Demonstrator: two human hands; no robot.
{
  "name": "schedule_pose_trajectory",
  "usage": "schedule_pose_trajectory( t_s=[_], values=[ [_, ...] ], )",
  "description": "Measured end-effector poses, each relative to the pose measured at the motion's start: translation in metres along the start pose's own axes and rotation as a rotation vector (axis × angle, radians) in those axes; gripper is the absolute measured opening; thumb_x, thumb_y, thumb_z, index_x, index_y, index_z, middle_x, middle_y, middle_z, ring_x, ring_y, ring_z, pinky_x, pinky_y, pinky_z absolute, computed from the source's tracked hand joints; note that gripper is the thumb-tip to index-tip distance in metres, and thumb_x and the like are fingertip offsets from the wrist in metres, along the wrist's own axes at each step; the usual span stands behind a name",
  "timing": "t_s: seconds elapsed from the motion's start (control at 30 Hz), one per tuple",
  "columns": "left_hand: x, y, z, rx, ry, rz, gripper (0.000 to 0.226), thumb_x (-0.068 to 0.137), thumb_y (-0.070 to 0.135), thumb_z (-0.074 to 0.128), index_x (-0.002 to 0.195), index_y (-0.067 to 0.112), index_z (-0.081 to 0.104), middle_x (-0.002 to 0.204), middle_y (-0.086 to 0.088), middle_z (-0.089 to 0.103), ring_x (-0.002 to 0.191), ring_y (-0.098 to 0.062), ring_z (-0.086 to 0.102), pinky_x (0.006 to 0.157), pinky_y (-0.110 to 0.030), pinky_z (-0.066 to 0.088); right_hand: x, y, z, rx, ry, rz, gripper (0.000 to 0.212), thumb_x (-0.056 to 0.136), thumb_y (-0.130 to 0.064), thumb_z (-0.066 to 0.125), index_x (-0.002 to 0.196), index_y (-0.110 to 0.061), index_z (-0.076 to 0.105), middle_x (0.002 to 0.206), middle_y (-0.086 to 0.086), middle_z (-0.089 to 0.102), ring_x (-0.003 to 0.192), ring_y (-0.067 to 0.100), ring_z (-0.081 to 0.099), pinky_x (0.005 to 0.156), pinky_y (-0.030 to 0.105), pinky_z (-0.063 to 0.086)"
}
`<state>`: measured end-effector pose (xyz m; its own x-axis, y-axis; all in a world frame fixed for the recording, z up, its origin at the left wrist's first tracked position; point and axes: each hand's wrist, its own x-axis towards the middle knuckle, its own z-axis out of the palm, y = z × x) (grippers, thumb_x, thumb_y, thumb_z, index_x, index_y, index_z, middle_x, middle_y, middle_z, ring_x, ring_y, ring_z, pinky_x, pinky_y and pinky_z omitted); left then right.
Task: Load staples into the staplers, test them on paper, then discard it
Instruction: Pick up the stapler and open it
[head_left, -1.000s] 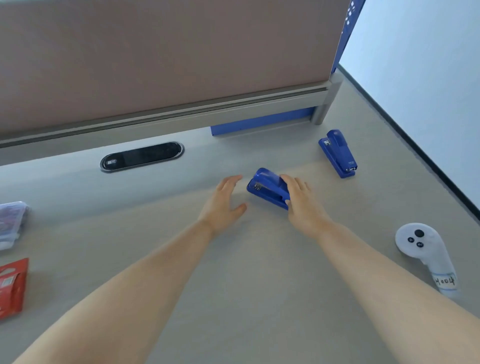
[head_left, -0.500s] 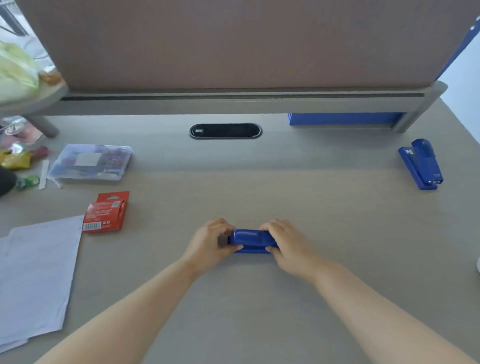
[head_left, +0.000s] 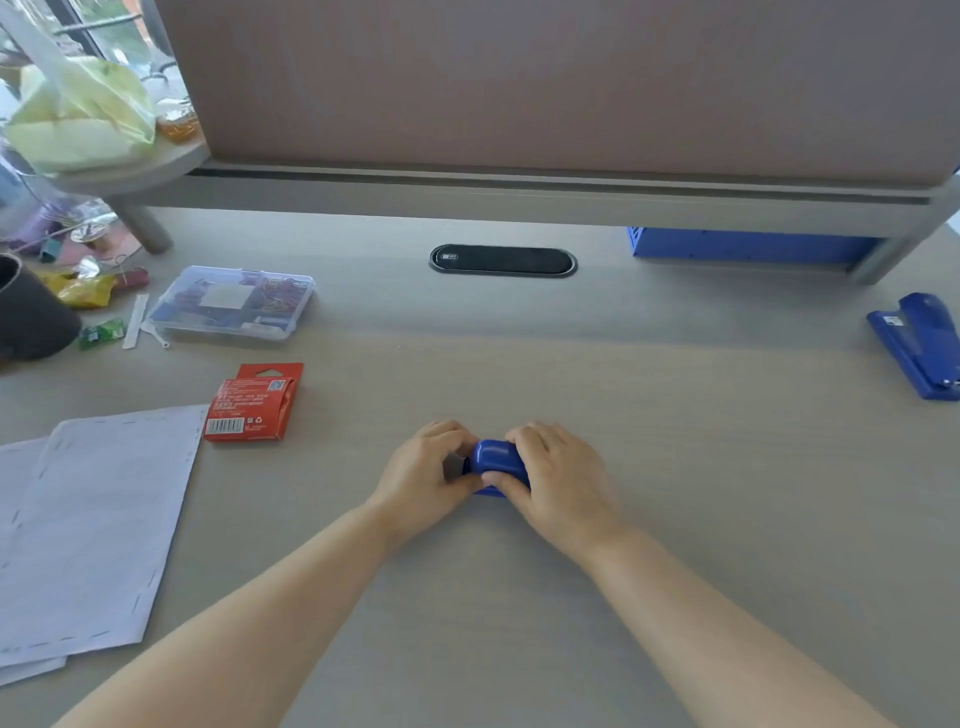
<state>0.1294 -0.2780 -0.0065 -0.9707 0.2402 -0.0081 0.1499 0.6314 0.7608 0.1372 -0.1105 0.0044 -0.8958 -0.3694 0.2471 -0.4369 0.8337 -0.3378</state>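
head view. reaching in from 7 and 5 o'clock, two bare forearms, meeting just below the middle of the desk (head_left: 701, 493). left hand (head_left: 421, 475) curled round the left end of a blue stapler (head_left: 496, 457), fingers bent over the top, thumb tucked along the near side. right hand (head_left: 558, 478) wrapped over the right end, knuckles up, thumb pressed against the near edge. only a short stretch of rounded blue top showing between the two grips. resting on the desk or raised a touch off it: hard to say, with the underside hidden by the fingers.

from the hands outward: at 2 o'clock, well apart at the frame's right edge, a second blue stapler (head_left: 922, 345) lying flat. at 10 o'clock, a red staple box (head_left: 254, 402), its near corner just beside a stack of sheets of paper (head_left: 88, 530) spread at 8 to 9 o'clock, rows of staples along the edges. farther out at 10 o'clock, a clear plastic box (head_left: 234, 301) of small supplies, lid on. at 12 o'clock, near the partition, a dark oval cable grommet (head_left: 503, 260).
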Motion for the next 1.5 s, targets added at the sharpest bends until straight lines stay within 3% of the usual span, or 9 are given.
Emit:
schedule_pose_trajectory(
  t_s=[0.13,0.3,0.47,0.57,0.77,1.0,1.2,1.33,1.5],
  values=[
    [0.000,0.000,0.001,0.045,0.005,0.069,0.015,0.077,0.013,0.067,0.078,0.024,0.056,0.071,0.017,0.047,0.069,0.001,0.047,0.060,-0.012,0.031,0.000,-0.001,0.008,-0.055,0.171,0.000,0.055,0.084,-0.062,0.031,0.081,-0.014,0.057,0.071,-0.001,0.064,0.062,0.022,0.059,0.052,0.025,0.043],
    [-0.002,-0.004,0.006,0.099,0.079,0.135,0.030,0.077,0.019,0.069,0.069,0.033,0.044,0.073,0.018,0.047,0.074,-0.009,0.045,0.062,-0.010,0.033,-0.003,0.000,0.009,0.111,0.321,0.026,0.047,0.082,-0.053,0.036,0.086,-0.010,0.054,0.079,0.003,0.063,0.072,0.026,0.056,0.058,0.029,0.038],
    [-0.009,-0.006,0.005,0.128,0.125,0.172,0.017,0.077,0.021,0.069,0.084,0.021,0.054,0.083,0.007,0.054,0.078,-0.015,0.050,0.069,-0.023,0.035,-0.007,-0.008,0.007,0.219,0.325,0.053,0.042,0.082,-0.054,0.039,0.083,-0.012,0.048,0.081,-0.004,0.057,0.074,0.020,0.049,0.064,0.034,0.038],
    [-0.015,-0.005,0.005,0.180,0.140,0.185,0.017,0.079,0.023,0.067,0.092,0.017,0.057,0.084,0.006,0.055,0.080,-0.015,0.049,0.071,-0.025,0.035,-0.010,-0.013,0.004,0.334,0.319,0.079,0.035,0.088,-0.042,0.049,0.083,-0.007,0.048,0.081,0.006,0.059,0.074,0.028,0.052,0.069,0.043,0.043],
    [-0.027,-0.008,0.008,0.219,0.181,0.217,0.023,0.083,0.021,0.062,0.104,0.014,0.057,0.088,0.005,0.050,0.092,-0.023,0.053,0.084,-0.035,0.047,-0.018,-0.017,-0.008,0.562,0.402,0.170,0.021,0.092,-0.034,0.047,0.086,-0.014,0.048,0.085,0.014,0.062,0.084,0.032,0.059,0.077,0.042,0.046],
    [-0.032,-0.004,0.008,0.199,0.176,0.199,0.023,0.084,0.018,0.061,0.106,0.012,0.058,0.089,0.003,0.049,0.090,-0.023,0.053,0.085,-0.036,0.046,-0.027,-0.016,-0.015,0.765,0.505,0.212,0.008,0.095,-0.033,0.038,0.089,-0.032,0.041,0.074,-0.007,0.048,0.076,0.015,0.049,0.082,0.037,0.044],
    [-0.029,-0.007,0.007,0.208,0.155,0.190,0.024,0.084,0.018,0.060,0.107,0.010,0.057,0.116,-0.006,0.060,0.113,-0.025,0.049,0.096,-0.034,0.038,-0.031,-0.010,-0.022,0.762,0.575,0.271,0.018,0.093,-0.037,0.042,0.077,-0.029,0.041,0.070,-0.004,0.054,0.070,0.016,0.051,0.078,0.041,0.044],
    [-0.028,-0.008,0.007,0.164,0.161,0.181,0.020,0.083,0.016,0.061,0.102,0.011,0.059,0.099,-0.001,0.060,0.102,-0.024,0.056,0.084,-0.027,0.040,-0.044,0.003,-0.031,0.741,0.671,0.381,0.023,0.095,-0.036,0.035,0.076,-0.025,0.040,0.069,-0.004,0.048,0.065,0.015,0.046,0.068,0.036,0.038],
    [-0.031,-0.007,0.007,0.115,0.170,0.174,0.024,0.083,0.013,0.062,0.106,0.009,0.059,0.107,-0.009,0.063,0.099,-0.024,0.060,0.087,-0.029,0.046,-0.065,0.020,-0.036,0.508,0.718,0.644,0.028,0.099,-0.026,0.025,0.103,-0.007,0.046,0.089,0.004,0.050,0.082,0.023,0.043,0.070,0.028,0.027]
  ],
)
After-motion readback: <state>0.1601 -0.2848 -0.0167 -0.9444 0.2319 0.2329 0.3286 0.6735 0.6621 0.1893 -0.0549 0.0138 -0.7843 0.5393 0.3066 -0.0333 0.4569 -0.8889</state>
